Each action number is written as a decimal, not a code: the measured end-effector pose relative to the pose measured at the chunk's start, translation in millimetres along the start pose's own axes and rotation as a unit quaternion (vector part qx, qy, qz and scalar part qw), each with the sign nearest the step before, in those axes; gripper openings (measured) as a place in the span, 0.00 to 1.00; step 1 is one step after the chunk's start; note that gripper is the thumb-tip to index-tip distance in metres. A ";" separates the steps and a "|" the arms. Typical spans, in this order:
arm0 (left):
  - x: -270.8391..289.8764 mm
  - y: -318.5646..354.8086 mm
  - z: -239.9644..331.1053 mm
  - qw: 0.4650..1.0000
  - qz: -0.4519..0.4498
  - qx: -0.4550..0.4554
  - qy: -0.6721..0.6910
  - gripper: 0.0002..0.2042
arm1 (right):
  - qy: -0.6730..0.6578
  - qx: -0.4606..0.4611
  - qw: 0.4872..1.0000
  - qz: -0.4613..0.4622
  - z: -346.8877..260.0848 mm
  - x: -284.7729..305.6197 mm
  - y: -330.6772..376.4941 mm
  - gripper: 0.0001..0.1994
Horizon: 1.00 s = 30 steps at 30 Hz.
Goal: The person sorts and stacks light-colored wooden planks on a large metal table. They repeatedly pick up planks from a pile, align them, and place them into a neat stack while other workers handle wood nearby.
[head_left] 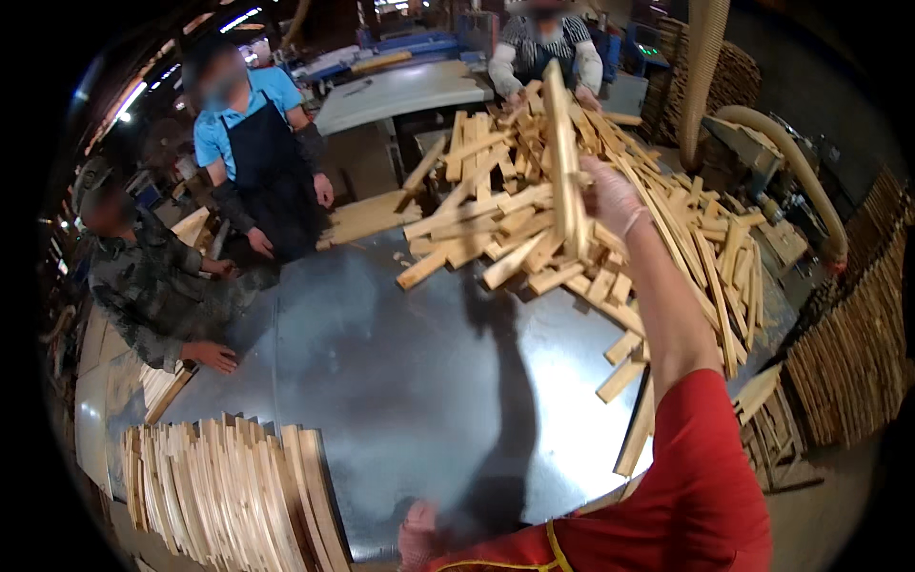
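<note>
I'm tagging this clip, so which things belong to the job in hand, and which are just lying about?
Likely part of the job:
- raised wood in the right hand
- wood heap
- row of strips
- metal table

Apparently just around:
- upright ribbed hose
- stacked wood at far right
- pale rear table

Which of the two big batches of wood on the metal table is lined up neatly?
The lower-left batch, beside the left hand: its strips line up side by side. The pile toward the upper right lies jumbled.
</note>
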State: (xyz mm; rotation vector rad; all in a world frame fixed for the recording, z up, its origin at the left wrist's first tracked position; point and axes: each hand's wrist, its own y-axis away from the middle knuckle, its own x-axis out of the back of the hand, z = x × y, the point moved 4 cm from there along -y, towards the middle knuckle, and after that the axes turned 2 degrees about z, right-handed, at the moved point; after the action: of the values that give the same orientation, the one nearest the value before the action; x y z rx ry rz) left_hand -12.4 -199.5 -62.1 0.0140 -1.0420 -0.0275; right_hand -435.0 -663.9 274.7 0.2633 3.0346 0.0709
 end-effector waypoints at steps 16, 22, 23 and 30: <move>68.1 24.7 -53.7 0.970 0.139 0.163 -0.110 0.39 | 0.228 -0.155 0.944 -0.179 321.7 44.9 297.8 0.33; 134.1 51.9 -128.8 0.925 0.143 0.238 -0.259 0.42 | 0.190 -0.190 0.950 -0.160 376.0 66.5 364.2 0.34; 130.5 70.1 -149.3 0.929 0.127 0.255 -0.235 0.41 | 0.203 -0.218 0.939 -0.169 374.3 54.9 374.4 0.34; 141.2 68.7 -192.1 0.917 0.003 0.309 -0.253 0.28 | 0.131 -0.230 0.942 -0.207 409.3 26.9 419.2 0.36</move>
State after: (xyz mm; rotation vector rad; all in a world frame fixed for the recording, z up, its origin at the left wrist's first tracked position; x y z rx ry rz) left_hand 225.8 -135.3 -35.4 0.6063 -1.5335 0.3224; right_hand -350.2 -231.2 -112.0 -0.4533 3.1256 0.8253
